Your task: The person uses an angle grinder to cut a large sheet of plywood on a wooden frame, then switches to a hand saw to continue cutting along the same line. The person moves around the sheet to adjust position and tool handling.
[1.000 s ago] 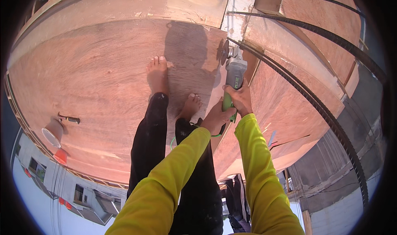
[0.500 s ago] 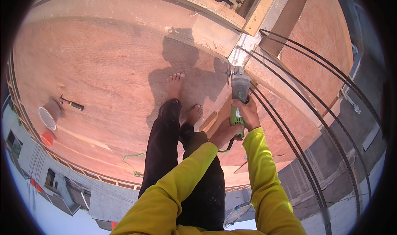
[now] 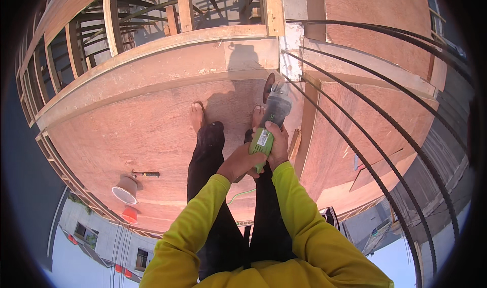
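Both of my hands are closed round a green and grey angle grinder (image 3: pixel 263 140). My left hand (image 3: pixel 241 162) wraps the rear end of its green body. Further forward, my right hand (image 3: pixel 278 144) grips the body from the right side. The grinder's brown disc (image 3: pixel 269 88) stands on edge at the far end, left of the grey head. Just beyond the head is a whitish concrete column top (image 3: pixel 290 60), with a visible gap to the disc. Long ribbed steel bars (image 3: pixel 366 114) bend out of that column toward the right. One bar passes close to the grinder head.
I stand barefoot on reddish plywood (image 3: pixel 127 136). A hammer (image 3: pixel 146 174), a pale bucket (image 3: pixel 125 190) and a red container (image 3: pixel 130 215) are at the left. Timber framing (image 3: pixel 152 47) borders an open drop at the far side. A green cord (image 3: pixel 240 194) lies behind my legs.
My view and stance have turned, and my feet are now wider apart. The grinder has drawn back from the column and bars, tilting so its disc shows more. Both hands keep their hold.
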### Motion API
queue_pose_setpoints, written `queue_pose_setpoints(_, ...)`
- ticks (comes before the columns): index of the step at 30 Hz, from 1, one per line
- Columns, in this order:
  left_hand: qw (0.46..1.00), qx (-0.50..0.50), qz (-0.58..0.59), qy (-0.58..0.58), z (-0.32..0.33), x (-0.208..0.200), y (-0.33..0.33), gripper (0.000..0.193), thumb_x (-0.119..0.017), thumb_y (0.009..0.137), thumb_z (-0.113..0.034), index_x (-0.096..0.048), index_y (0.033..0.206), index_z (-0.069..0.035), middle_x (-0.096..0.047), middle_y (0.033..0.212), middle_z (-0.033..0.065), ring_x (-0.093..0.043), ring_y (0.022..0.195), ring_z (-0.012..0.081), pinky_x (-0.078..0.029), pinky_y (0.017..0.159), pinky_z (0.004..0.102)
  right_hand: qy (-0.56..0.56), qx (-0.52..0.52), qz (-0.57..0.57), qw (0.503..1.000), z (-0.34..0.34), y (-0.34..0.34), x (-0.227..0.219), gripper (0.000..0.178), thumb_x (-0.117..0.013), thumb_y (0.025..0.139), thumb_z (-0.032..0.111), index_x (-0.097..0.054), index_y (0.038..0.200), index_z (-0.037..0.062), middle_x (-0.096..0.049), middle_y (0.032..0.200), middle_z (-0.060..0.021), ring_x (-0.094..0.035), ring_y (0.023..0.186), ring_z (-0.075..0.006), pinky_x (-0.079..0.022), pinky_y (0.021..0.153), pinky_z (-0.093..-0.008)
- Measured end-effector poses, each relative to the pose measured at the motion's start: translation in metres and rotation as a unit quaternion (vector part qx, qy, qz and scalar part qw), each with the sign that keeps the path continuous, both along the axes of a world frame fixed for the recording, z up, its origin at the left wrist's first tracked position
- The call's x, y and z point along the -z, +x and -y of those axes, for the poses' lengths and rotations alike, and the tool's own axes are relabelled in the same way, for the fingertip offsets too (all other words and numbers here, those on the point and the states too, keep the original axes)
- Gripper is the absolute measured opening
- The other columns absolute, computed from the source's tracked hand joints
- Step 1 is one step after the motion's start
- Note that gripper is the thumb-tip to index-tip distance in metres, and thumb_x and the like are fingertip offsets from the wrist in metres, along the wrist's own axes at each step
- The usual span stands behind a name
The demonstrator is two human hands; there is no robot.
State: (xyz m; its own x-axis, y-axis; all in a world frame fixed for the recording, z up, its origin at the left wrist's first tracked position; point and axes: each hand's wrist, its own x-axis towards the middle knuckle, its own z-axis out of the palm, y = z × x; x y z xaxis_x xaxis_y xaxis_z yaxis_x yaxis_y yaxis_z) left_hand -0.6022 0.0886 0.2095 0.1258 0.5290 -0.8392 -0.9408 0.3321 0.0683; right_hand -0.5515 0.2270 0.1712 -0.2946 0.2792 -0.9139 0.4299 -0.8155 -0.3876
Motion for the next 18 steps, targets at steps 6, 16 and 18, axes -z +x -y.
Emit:
queue_pose_setpoints(6,0.967,0.198,-0.158,0.034,0.010,-0.001,-0.045,0.049,-0.073,0.081,-0.022,-0.055,0.119,0.001,-0.067,0.096,0.0109,-0.068,0.075,0.0190,-0.059,0.069,0.0328,0.094,0.057,0.026,0.994,0.029,-0.015,-0.004,0.049,-0.077,0.083,0.012,-0.053,0.124,-0.0022,-0.065,0.096,-0.0103,-0.070,0.086,-0.0222,-0.059,0.073,-0.0378)
queue_pose_setpoints(16,0.885,0.407,-0.211,0.080,0.037,-0.031,-0.082,0.063,-0.078,0.075,-0.026,-0.054,0.126,0.003,-0.070,0.100,0.0148,-0.072,0.086,0.0234,-0.058,0.076,0.0348,0.089,0.264,-0.001,0.961,0.096,-0.012,-0.045,0.051,-0.080,0.078,0.010,-0.057,0.121,-0.0032,-0.068,0.102,-0.0130,-0.070,0.081,-0.0232,-0.058,0.074,-0.0357)
queue_pose_setpoints(18,0.802,0.519,-0.296,-0.009,0.011,-0.042,-0.081,0.070,-0.080,0.073,-0.031,-0.053,0.128,0.003,-0.069,0.108,0.0168,-0.070,0.101,0.0284,-0.055,0.086,0.0373,0.158,0.207,0.102,0.960,0.105,-0.006,-0.042,0.054,-0.083,0.076,0.013,-0.057,0.120,-0.0039,-0.068,0.101,-0.0129,-0.068,0.083,-0.0228,-0.056,0.077,-0.0357)
